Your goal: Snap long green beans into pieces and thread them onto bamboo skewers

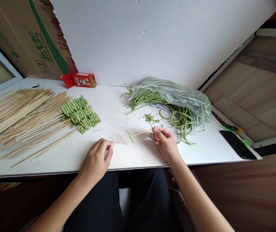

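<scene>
My left hand (99, 154) pinches one end of a thin bamboo skewer (121, 140) above the front of the white table. At the skewer's other end, my right hand (163, 141) is closed on a short piece of green bean (150, 124) that sticks up past the fingertips. Between the hands, another cut bean piece (130, 136) crosses the skewer's line; I cannot tell whether it is threaded on or lies on the table. Left of my hands lie skewers threaded with rows of bean pieces (79, 112), stacked together.
Many bare skewers (19, 109) spread over the table's left side. A clear plastic bag (176, 93) holds long green beans (149, 98) at the back right, near bean trimmings (151, 118). A red box (84, 80), a cardboard box (26, 38) and a black phone (237, 145) are around.
</scene>
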Demonstrator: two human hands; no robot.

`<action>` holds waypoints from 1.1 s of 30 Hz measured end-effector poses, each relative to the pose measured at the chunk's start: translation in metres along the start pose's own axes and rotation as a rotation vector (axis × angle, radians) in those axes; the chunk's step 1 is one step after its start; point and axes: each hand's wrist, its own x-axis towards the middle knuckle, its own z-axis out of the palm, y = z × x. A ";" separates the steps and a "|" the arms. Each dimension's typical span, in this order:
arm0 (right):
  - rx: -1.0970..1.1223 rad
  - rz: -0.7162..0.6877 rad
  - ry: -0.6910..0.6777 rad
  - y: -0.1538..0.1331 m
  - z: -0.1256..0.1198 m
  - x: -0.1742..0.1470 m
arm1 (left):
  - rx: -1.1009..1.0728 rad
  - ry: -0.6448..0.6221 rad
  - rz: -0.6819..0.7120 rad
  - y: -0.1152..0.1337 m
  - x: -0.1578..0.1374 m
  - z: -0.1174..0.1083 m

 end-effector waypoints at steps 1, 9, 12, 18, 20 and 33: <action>-0.005 0.000 0.004 0.000 0.000 0.000 | 0.000 0.001 0.003 0.000 0.000 0.000; -0.074 -0.025 0.009 -0.001 0.001 -0.003 | 0.006 -0.020 0.025 0.000 0.000 0.000; -0.119 -0.040 0.014 0.000 0.002 -0.006 | 0.014 -0.023 0.059 0.001 0.000 -0.001; -0.194 -0.066 -0.042 0.006 0.014 -0.015 | 0.027 0.002 0.121 0.002 -0.001 -0.002; -0.242 -0.077 -0.058 0.007 0.021 -0.020 | 0.020 0.004 0.151 0.001 -0.001 -0.001; -0.340 -0.074 -0.157 0.005 0.039 -0.033 | -0.027 -0.027 0.200 0.001 -0.001 -0.003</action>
